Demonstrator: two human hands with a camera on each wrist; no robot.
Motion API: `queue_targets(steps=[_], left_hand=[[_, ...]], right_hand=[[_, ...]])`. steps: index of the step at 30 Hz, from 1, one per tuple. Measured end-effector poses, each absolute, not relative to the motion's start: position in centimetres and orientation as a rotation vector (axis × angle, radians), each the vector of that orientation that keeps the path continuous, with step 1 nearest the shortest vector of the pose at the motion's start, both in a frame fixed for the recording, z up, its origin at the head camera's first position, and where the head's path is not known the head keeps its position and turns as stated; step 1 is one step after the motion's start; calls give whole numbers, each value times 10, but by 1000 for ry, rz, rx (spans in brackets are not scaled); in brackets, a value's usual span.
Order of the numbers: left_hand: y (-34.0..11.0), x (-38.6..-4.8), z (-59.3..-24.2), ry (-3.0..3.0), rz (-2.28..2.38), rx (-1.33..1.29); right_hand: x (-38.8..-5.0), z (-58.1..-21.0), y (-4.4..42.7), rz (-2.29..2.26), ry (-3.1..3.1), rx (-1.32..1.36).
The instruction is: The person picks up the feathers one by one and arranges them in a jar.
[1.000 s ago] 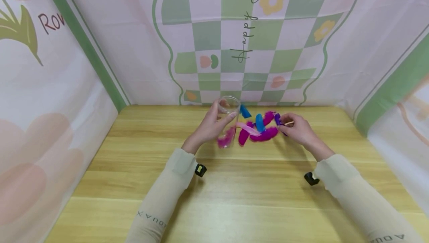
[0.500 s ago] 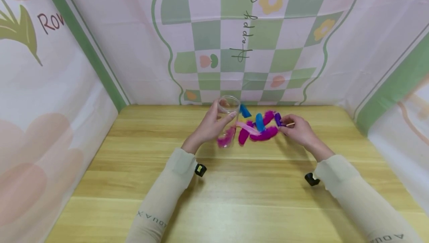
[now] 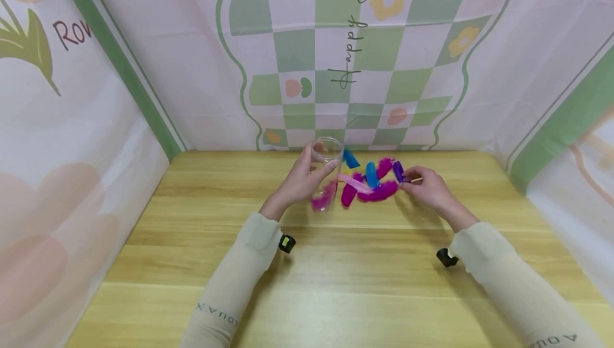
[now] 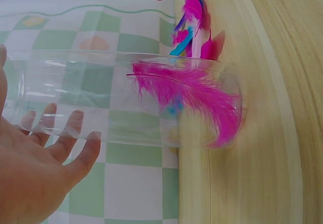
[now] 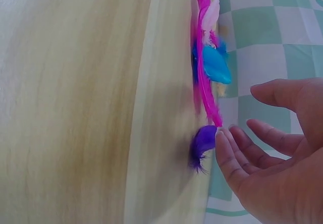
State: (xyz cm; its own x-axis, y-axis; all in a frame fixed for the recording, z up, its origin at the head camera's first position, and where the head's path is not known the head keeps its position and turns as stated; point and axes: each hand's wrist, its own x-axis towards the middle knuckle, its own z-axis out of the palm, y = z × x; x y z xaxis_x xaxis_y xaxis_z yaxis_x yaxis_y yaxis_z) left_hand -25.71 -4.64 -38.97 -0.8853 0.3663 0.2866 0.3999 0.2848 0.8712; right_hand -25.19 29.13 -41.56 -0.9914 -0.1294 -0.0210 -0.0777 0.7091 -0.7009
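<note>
Jar | axis vertical, mouth up | left grip encircling it | right grip parted, empty

Head view: I log a wood-grain worktop. Behind its far edge I see a green-and-white checked cloth, lettered "Happy", with yellow flowers. Left of the worktop, a flower-printed drape; right of it, a green-banded drape.

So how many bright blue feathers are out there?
2: one blue feather amid the fluffy magenta feathers, another blue feather behind, near the clear cylindrical jar. More may be hidden.
</note>
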Motion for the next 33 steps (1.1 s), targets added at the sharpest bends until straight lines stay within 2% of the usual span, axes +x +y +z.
queue_targets(steps=[33], left_hand=[[-46,-256,-388,-2508,-1700,-735]], right_hand=[[-251,-427,289,-1155,2814,-147]])
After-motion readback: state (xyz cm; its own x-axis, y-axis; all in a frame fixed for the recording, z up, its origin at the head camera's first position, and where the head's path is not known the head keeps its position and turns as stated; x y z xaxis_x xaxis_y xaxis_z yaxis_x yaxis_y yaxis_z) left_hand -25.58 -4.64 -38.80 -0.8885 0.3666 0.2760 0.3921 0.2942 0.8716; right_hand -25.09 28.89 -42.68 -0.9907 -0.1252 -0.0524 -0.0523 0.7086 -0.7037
